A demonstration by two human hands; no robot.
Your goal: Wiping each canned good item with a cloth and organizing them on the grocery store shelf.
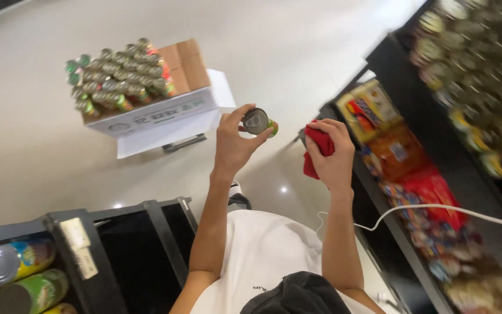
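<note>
Left-hand grip [235, 141] closes thumb and fingertips on the rim end of a can [258, 121], held in the air above the floor [30, 128]; right-hand grip [331, 152] is clenched on a red cloth [319, 146]. Can sits at the fingertips, outside the palm, lid facing up, just beside the cloth without touching it. Risk: the shallow hold may let the can slip and drop to the floor, especially if the cloth pushes it sideways.

A white cardboard box [158, 116] stacked with silver-topped drink cans [117, 78] sits upper left; black metal shelving [146, 232] stands lower left.
</note>
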